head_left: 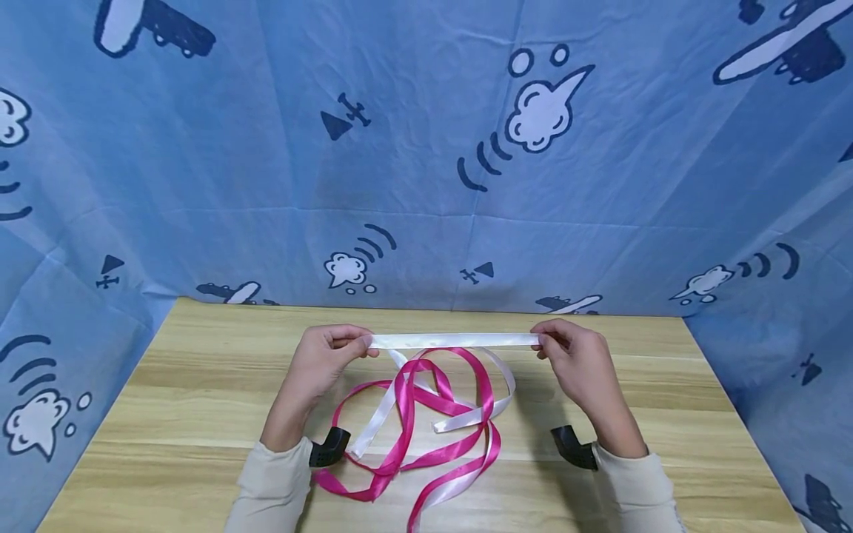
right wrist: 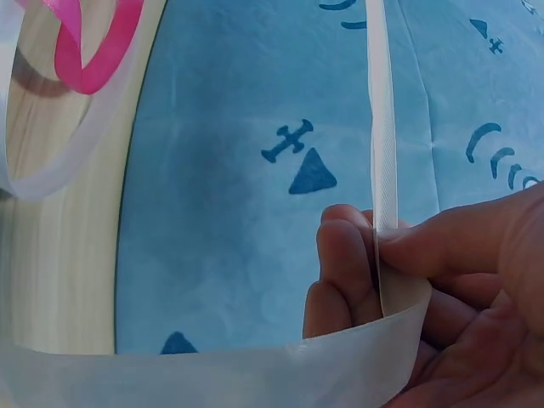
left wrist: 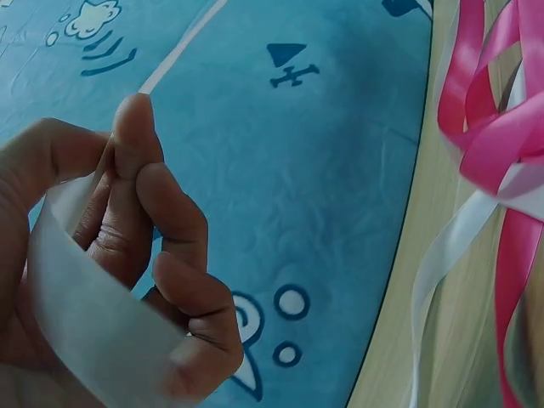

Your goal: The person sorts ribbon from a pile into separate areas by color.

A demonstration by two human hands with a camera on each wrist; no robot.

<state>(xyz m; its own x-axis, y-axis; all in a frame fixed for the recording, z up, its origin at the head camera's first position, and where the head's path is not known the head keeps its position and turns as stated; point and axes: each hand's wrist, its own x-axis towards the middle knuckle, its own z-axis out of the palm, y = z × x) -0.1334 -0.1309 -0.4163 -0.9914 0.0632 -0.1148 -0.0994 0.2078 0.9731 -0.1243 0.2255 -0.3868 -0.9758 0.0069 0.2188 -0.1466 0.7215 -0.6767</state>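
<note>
A white satin ribbon [head_left: 455,340] is stretched level between the two hands, above the far part of the table. My left hand [head_left: 333,352] pinches one end of the taut stretch between thumb and forefinger. The left wrist view shows a loose length of white ribbon [left wrist: 93,297] curving down across that palm. At the other end, my right hand [head_left: 576,359] pinches the ribbon the same way, and a slack part [right wrist: 221,374] loops below its fingers in the right wrist view. Between the forearms, a pink ribbon [head_left: 403,414] lies in tangled loops, with more white ribbon among them.
The wooden table [head_left: 166,414] ends at a blue patterned cloth [head_left: 413,148] hanging behind it and at both sides. A black curved piece [head_left: 329,448] sits at the left wrist, and another black piece [head_left: 574,447] at the right wrist.
</note>
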